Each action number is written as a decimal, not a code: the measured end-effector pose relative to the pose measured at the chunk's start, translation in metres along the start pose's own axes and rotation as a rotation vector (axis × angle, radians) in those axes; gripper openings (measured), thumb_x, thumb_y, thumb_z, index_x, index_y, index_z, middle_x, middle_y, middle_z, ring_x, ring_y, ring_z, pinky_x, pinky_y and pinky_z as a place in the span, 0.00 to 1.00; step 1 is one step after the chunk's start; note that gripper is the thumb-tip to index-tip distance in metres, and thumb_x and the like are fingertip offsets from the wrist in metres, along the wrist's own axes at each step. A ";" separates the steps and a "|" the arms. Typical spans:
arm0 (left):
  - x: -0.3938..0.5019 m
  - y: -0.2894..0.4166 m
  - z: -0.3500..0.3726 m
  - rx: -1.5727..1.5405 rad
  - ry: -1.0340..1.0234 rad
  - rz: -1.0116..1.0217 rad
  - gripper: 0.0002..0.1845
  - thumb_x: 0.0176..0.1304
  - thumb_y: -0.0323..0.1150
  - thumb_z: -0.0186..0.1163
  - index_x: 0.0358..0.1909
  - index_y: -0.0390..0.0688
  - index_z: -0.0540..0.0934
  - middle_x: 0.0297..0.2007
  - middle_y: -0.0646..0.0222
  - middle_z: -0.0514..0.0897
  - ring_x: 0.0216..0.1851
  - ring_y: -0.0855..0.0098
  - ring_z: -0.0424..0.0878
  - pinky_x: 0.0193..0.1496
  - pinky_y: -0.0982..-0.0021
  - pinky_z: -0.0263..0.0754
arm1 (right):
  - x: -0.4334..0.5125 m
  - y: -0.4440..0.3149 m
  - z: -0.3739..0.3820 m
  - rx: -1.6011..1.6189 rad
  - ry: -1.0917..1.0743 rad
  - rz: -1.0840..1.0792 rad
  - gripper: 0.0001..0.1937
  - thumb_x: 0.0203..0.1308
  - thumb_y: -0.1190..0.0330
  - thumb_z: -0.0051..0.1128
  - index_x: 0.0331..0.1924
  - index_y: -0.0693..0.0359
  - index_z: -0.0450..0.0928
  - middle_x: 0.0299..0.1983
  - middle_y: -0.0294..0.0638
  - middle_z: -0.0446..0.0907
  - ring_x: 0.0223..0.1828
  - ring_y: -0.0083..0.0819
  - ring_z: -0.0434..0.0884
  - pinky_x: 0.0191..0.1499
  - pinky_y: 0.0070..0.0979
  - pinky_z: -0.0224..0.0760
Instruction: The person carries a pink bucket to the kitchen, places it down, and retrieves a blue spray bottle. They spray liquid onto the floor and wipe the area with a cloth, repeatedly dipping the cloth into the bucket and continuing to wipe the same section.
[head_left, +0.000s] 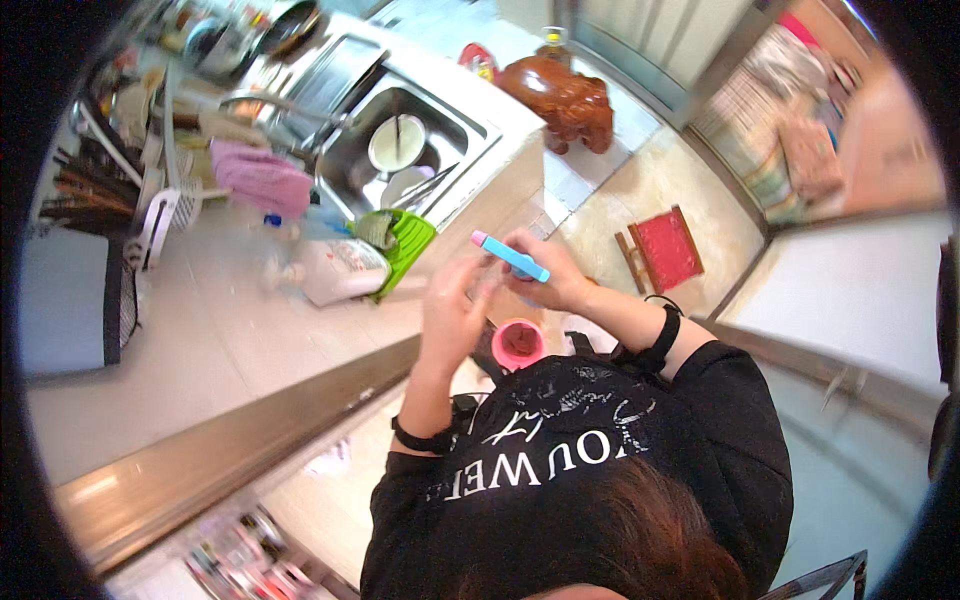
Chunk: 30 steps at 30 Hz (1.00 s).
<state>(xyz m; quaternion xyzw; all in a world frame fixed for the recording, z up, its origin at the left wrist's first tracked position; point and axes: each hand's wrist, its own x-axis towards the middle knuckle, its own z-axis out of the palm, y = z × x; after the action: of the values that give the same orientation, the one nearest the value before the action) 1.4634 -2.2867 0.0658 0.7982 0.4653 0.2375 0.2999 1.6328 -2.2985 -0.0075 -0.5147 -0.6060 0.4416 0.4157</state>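
My right hand (553, 274) grips a slim light-blue plastic tool (514, 256) with a pink end; its exact kind is unclear. The pink end points up and to the left, and part of the tool lies behind my fingers. Beside it, my left hand (454, 304) has its fingers bent towards the tool. Blur hides whether they touch or hold anything. Below both hands, close to my black shirt, is a round pink container (518, 343) with a reddish-brown inside.
At the left, a counter (225, 330) carries a white bottle (345, 271), green plastic rack (405, 251) and purple cloth (259, 180). A steel sink (450, 161) holds a pale bowl (397, 142). A red-topped stool (666, 249) and carved brown wooden figure (559, 97) stand on the floor.
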 end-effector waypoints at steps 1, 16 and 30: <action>0.005 0.008 -0.010 -0.152 0.115 -0.130 0.16 0.55 0.30 0.59 0.46 0.37 0.76 0.42 0.58 0.79 0.47 0.60 0.76 0.52 0.65 0.67 | 0.014 0.004 -0.015 -0.079 -0.086 0.021 0.23 0.47 0.73 0.62 0.50 0.56 0.68 0.27 0.36 0.77 0.27 0.24 0.77 0.34 0.22 0.71; -0.038 0.157 -0.051 -0.456 0.789 0.295 0.22 0.49 0.23 0.57 0.50 0.38 0.75 0.49 0.61 0.73 0.45 0.64 0.71 0.51 0.67 0.63 | 0.067 0.027 0.009 -0.066 -0.845 -0.081 0.10 0.51 0.73 0.62 0.38 0.64 0.78 0.32 0.37 0.80 0.34 0.24 0.77 0.41 0.24 0.70; -0.030 -0.101 0.241 0.052 1.185 -0.902 0.23 0.46 0.30 0.64 0.48 0.45 0.75 0.47 0.64 0.73 0.48 0.62 0.69 0.51 0.60 0.64 | 0.074 0.247 0.087 -0.059 -1.349 -0.031 0.19 0.58 0.76 0.51 0.56 0.65 0.70 0.39 0.36 0.78 0.40 0.20 0.76 0.45 0.19 0.69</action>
<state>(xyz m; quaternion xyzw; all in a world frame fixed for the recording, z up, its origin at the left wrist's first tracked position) 1.5479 -2.3365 -0.1788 0.2747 0.8369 0.4710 0.0482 1.6039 -2.2144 -0.2645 -0.1287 -0.7521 0.6434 -0.0615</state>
